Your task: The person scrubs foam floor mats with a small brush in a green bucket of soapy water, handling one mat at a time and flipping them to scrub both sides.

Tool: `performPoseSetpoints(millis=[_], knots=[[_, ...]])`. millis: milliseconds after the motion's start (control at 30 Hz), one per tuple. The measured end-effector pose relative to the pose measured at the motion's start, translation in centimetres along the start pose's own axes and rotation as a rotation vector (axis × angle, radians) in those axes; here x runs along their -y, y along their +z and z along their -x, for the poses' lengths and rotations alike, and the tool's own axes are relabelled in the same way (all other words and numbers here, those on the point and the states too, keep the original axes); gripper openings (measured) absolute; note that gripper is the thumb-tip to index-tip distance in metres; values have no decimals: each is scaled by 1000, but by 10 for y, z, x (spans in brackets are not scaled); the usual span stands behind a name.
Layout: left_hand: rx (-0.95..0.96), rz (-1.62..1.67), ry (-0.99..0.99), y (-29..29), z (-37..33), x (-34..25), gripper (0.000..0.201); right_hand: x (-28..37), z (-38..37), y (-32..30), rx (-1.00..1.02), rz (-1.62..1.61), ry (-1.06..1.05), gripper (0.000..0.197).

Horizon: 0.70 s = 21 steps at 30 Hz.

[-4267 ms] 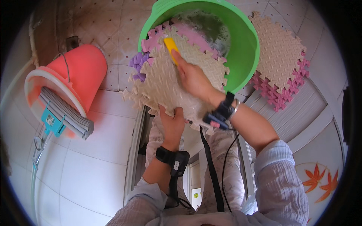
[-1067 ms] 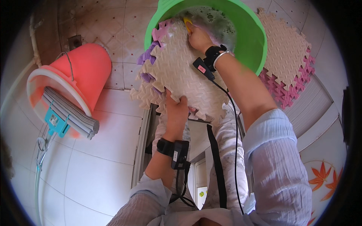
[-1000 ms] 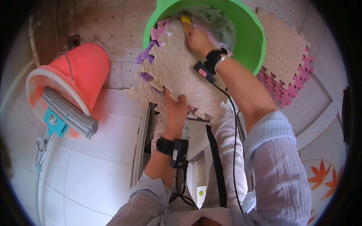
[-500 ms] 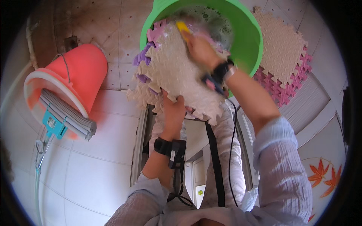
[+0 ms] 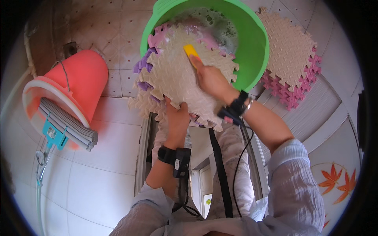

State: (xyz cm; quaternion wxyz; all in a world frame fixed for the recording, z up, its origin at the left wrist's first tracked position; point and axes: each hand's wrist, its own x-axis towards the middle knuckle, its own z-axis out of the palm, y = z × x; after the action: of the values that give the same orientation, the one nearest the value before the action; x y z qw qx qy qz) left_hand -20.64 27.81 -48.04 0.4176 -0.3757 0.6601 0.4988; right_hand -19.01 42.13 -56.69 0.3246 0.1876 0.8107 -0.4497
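Note:
A beige interlocking foam mat tile (image 5: 173, 76) leans over the near rim of a green tub (image 5: 254, 59), wet and faintly sudsy near its far end. Fingers of my left hand (image 5: 177, 121) are closed on its near edge, holding it above my legs. My right hand (image 5: 214, 82) grips a yellow brush (image 5: 191, 51), pressed to the tile's textured face; any bristles are hidden underneath. Beneath the tile show purple tile edges (image 5: 145, 63), pink tile parts (image 5: 159, 34) and another beige layer (image 5: 138, 103). Foamy water (image 5: 220, 25) lies in the tub.
Beige and pink foam tiles (image 5: 289, 51) are stacked right of the tub. To the left, a red bucket (image 5: 84, 74) lies tipped, with a grey sponge mop (image 5: 71, 124) at its mouth. A black cable (image 5: 238, 169) hangs from my right wrist.
My right hand has drawn the brush toward me, from the tile's far end near the water to farther down its face. My left hand keeps its hold on the near edge.

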Motion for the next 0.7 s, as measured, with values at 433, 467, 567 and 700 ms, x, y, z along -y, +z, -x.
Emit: performPoseSetpoints(millis=[433,467,567,700], knots=[[18,14,31,1,-1,4,43,-11,18,1,48,48,51,45],[8,30,20,2,-1,6,44,-20,18,-1,49,52,51,45],[57,17,16,9,-1,3,46,-52,-7,-5,-28,132,103,43],[25,22,-6,20,2,6,46,-70,-36,7,-229,139,192,50]])
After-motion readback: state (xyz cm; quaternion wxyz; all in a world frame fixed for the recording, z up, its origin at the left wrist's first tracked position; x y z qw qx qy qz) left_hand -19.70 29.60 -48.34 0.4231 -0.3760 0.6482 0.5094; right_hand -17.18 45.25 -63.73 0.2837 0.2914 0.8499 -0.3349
